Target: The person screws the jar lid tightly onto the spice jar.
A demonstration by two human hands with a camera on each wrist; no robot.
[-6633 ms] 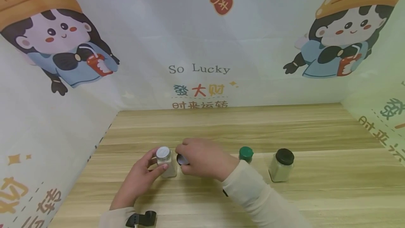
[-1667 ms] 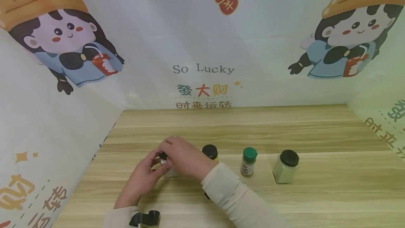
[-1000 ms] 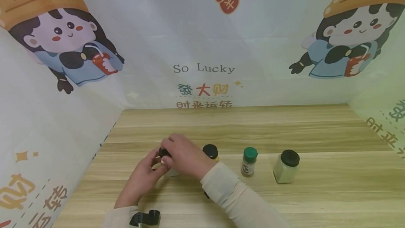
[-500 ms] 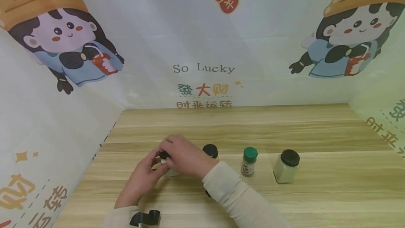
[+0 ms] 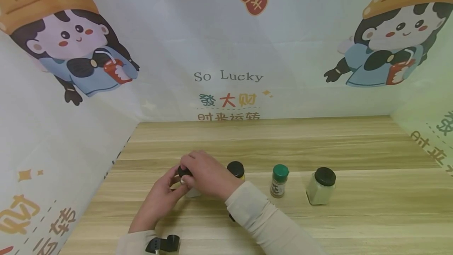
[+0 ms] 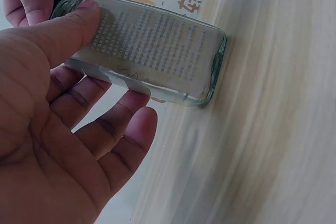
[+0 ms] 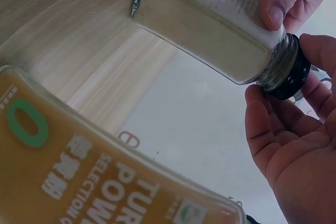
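Observation:
A square glass jar (image 6: 152,43) of pale powder is in my left hand (image 5: 159,196), the thumb on one face and fingers on the opposite side. Its base is at or close to the wooden table. My right hand (image 5: 210,176) pinches the black screw cap (image 7: 294,77), which sits over the threaded neck; some thread shows below it in the right wrist view. In the head view the right hand hides most of the jar, and only the cap (image 5: 183,171) and a bit of the body (image 5: 193,193) show.
Right of the hands stand a black-capped jar of yellow powder (image 7: 105,166), partly behind the right wrist in the head view, a small green-capped bottle (image 5: 278,182) and another black-capped jar (image 5: 321,188). Printed cloth (image 5: 301,50) walls the wooden table (image 5: 265,141).
Earliest, the right hand held the cap apart from the jar's pale top; now the cap is on the neck. Over the last second, the right fingers shift slightly about the cap; the left hand stays.

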